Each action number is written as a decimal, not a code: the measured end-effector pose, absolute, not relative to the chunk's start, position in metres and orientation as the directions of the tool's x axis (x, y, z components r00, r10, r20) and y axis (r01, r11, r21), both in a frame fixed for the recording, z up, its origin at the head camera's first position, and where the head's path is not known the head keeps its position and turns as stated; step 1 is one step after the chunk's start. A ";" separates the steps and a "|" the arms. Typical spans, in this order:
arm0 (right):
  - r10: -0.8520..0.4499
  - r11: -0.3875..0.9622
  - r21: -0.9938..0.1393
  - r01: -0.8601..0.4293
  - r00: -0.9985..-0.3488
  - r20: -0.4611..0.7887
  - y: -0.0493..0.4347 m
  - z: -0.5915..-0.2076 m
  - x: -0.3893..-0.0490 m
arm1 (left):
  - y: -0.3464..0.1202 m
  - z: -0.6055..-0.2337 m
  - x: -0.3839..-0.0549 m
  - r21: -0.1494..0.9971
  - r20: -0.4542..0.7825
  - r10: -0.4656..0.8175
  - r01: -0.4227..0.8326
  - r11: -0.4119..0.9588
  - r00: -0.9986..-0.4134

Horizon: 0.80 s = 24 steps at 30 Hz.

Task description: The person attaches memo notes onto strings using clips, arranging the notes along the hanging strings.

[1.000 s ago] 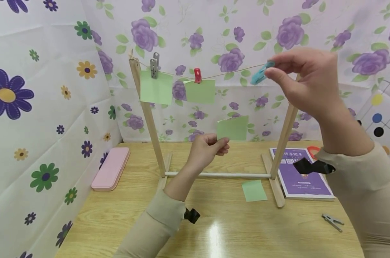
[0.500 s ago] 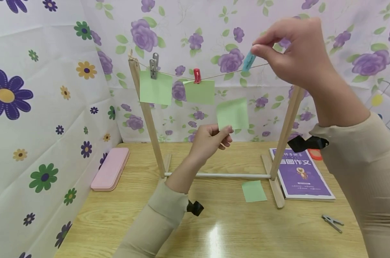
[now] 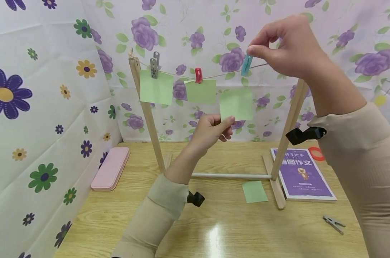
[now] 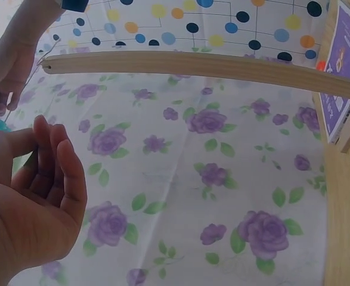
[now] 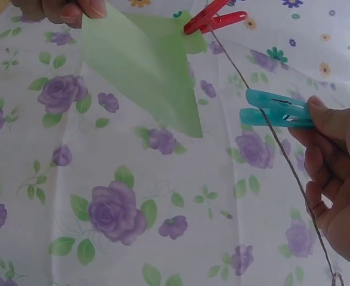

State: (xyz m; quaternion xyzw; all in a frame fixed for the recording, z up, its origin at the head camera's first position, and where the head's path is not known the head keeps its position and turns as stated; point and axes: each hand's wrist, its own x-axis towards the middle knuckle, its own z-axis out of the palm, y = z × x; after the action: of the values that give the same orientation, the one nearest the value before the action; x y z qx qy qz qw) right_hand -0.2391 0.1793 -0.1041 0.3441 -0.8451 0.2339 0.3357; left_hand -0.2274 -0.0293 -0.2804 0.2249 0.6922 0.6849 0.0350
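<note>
My left hand [image 3: 211, 130] pinches a green paper square [image 3: 236, 104] by its lower left corner, below the string [image 3: 225, 74]. Higher up, my right hand [image 3: 286, 48] pinches a blue clothespin [image 3: 246, 65] by its handle end. In the right wrist view that clothespin [image 5: 276, 109] lies across the string, apart from the paper [image 5: 142, 65]. A grey clip [image 3: 154, 66] and a red clothespin [image 3: 198, 75] each hold a green paper on the string: one paper [image 3: 156, 89] at the left, another paper [image 3: 201, 92] beside it.
The string hangs between two wooden posts [image 3: 151, 130] joined by a white rod [image 3: 231, 176]. On the table [image 3: 233, 229] lie a loose green paper [image 3: 254, 191], a grey metal clip [image 3: 334, 224], a purple book [image 3: 306, 175], a red ring [image 3: 316, 153] and a pink case [image 3: 111, 168].
My left hand has raised the green paper toward the string. My right hand has moved up and left, bringing the blue clothespin from slanted to nearly upright at the string.
</note>
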 end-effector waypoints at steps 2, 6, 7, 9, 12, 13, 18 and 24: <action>-0.428 0.654 -0.170 -0.737 -0.545 0.721 0.180 -0.104 -0.239 | -0.028 -0.277 -0.228 0.963 0.264 0.365 0.267 -0.043 -0.893; -0.428 0.654 -0.183 -0.734 -0.559 0.710 0.180 -0.105 -0.239 | -0.027 -0.273 -0.229 0.961 0.274 0.376 0.270 -0.062 -0.885; -0.430 0.653 -0.183 -0.735 -0.558 0.710 0.180 -0.105 -0.239 | -0.026 -0.272 -0.229 0.961 0.274 0.376 0.271 -0.063 -0.885; -0.437 0.648 -0.179 -0.740 -0.554 0.709 0.180 -0.105 -0.239 | -0.026 -0.271 -0.230 0.960 0.275 0.375 0.271 -0.065 -0.885; -0.450 0.645 -0.163 -0.747 -0.544 0.709 0.179 -0.105 -0.238 | -0.026 -0.268 -0.229 0.958 0.283 0.369 0.277 -0.071 -0.885; -0.453 0.644 -0.160 -0.748 -0.541 0.709 0.179 -0.105 -0.238 | -0.026 -0.268 -0.229 0.957 0.287 0.367 0.278 -0.078 -0.885; -0.470 0.633 -0.148 -0.760 -0.530 0.706 0.176 -0.104 -0.239 | -0.026 -0.263 -0.228 0.947 0.322 0.351 0.296 -0.128 -0.879; -0.477 0.651 -0.168 -0.740 -0.571 0.668 0.175 -0.105 -0.240 | -0.026 -0.260 -0.228 0.941 0.338 0.353 0.308 -0.141 -0.872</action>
State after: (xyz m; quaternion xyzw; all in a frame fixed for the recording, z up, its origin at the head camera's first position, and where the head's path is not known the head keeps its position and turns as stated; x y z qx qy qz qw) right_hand -0.2402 0.1745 -0.1050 0.3545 -0.8585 0.2207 0.2978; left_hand -0.2277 -0.0265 -0.2603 0.2520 0.6551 0.7121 0.0157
